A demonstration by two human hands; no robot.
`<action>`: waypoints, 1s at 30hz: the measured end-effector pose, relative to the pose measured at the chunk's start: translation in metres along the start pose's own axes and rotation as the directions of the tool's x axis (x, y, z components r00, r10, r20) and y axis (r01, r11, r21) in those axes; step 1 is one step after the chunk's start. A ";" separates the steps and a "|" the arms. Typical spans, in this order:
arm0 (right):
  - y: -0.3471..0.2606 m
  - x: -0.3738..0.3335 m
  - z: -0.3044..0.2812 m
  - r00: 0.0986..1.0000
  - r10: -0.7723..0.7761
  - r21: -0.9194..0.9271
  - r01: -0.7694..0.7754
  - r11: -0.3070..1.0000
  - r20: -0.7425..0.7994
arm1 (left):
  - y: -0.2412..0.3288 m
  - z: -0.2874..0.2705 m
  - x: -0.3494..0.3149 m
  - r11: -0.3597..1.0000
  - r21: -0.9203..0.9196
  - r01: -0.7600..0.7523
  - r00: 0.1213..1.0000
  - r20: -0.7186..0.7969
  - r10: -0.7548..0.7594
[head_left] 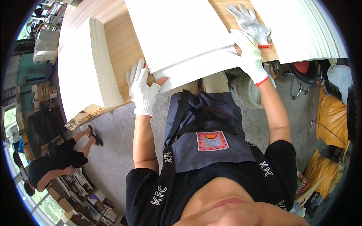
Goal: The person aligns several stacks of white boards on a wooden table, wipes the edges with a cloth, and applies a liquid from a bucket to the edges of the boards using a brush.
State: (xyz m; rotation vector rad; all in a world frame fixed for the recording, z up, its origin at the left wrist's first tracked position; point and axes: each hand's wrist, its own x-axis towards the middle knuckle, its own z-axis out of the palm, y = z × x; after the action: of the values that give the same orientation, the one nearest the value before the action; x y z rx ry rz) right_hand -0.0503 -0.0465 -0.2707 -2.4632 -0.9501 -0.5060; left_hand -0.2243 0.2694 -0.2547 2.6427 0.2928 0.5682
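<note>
A stack of large white sheets (184,34) lies in the middle of a wooden table (122,45), its near edge overhanging the table's front. My left hand (142,90), in a white knit glove with the thumb tip bare, grips the stack's near left corner. My right hand (250,56), also in a white glove with a red cuff, holds the stack's near right corner, fingers laid over the top sheet. Just beyond it a loose white glove (250,23) lies flat on the table.
A second pile of white sheets (81,64) sits on the table's left end and a third (298,30) on the right. A stool with a red seat (303,67), a white bucket (245,92) and yellow bags (332,116) stand at right. Another person (56,160) crouches lower left.
</note>
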 end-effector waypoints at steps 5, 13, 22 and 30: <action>-0.002 0.000 0.000 0.999 0.032 0.011 -0.032 0.999 0.022 | -0.002 0.000 0.000 1.000 0.023 -0.005 1.000 0.012 0.005; 0.006 -0.004 0.005 1.000 0.013 0.028 -0.014 1.000 0.016 | 0.000 -0.001 0.001 1.000 0.008 0.011 1.000 0.007 -0.011; 0.000 -0.001 -0.001 1.000 0.003 0.011 -0.003 1.000 -0.012 | 0.003 -0.003 0.002 1.000 -0.004 -0.013 1.000 0.014 0.013; 0.002 -0.002 0.001 1.000 0.008 0.034 -0.008 0.999 -0.005 | 0.003 -0.003 0.002 1.000 0.014 -0.017 0.999 0.043 0.016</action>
State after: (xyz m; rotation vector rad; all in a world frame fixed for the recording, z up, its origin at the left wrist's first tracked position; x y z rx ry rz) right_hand -0.0500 -0.0481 -0.2734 -2.4331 -0.9384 -0.4893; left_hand -0.2236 0.2682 -0.2507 2.6695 0.2632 0.5151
